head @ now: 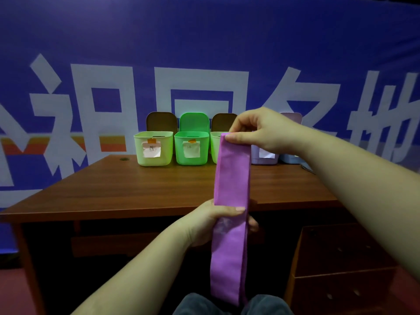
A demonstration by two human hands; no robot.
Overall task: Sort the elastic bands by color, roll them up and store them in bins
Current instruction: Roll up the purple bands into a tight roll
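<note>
**Purple band held upright between two hands**

Head view: the right hand (261, 130) pinches the top end of a purple elastic band (231, 201), raised in front of the table (136, 189). The left hand (216, 221) grips the band lower down, its tail hanging toward the lap. Labelled bins (153, 148) line the table's far edge.

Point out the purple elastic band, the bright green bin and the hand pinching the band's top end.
Purple elastic band (233, 178): head view, middle of the flat strip.
Bright green plastic bin (191, 153): head view, front wall beside the label.
Right hand (261, 130): head view, back of the hand.
</note>
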